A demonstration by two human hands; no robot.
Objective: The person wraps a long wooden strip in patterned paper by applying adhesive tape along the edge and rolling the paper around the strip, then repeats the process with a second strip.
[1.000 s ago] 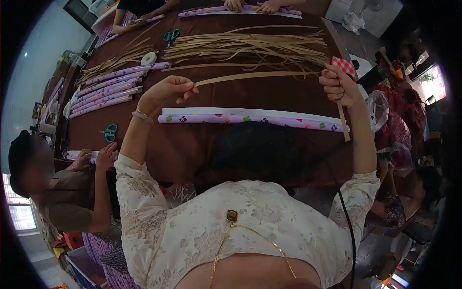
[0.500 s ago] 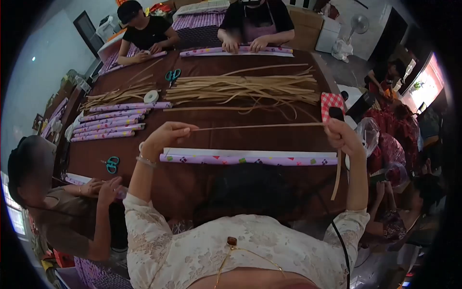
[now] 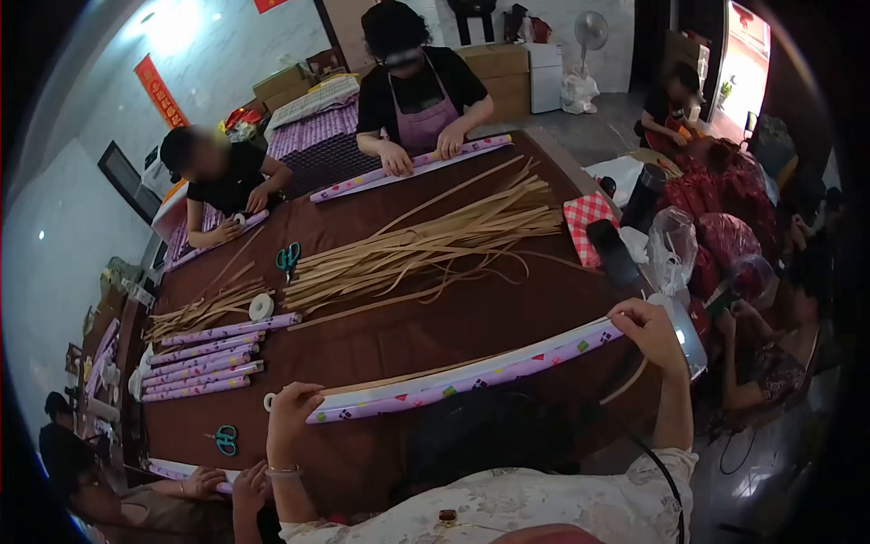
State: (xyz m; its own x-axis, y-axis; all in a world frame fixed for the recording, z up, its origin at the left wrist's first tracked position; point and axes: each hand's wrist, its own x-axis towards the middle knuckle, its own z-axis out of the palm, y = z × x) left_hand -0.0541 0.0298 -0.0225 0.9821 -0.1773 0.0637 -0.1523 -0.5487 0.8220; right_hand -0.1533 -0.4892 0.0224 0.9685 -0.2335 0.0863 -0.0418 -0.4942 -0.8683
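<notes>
A long flat tan strip (image 3: pixel 388 382) runs along the white edge of a purple patterned paper sheet (image 3: pixel 471 382), partly rolled, in front of me. My left hand (image 3: pixel 292 419) pinches the strip at the sheet's left end, its fingertips right at the corner. At the other end my right hand (image 3: pixel 654 335) is closed on the strip, thumb and finger together over the sheet's right tip. A loose tail of strip (image 3: pixel 625 385) curves down below my right hand. Beside my left hand shows a small white ring (image 3: pixel 269 402).
A pile of tan strips (image 3: pixel 426 238) covers the table's middle. Finished purple rolls (image 3: pixel 204 367), a white tape roll (image 3: pixel 261 306) and teal scissors (image 3: pixel 225 441) lie left; another pair (image 3: pixel 288 258) is farther back. A phone (image 3: pixel 613 254) lies right. Co-workers' hands (image 3: pixel 421 154) work across the table.
Both hands have come down with the strip, from stretched above the sheet to along its white edge. The view has shifted, and the sheet now slants up to the right.
</notes>
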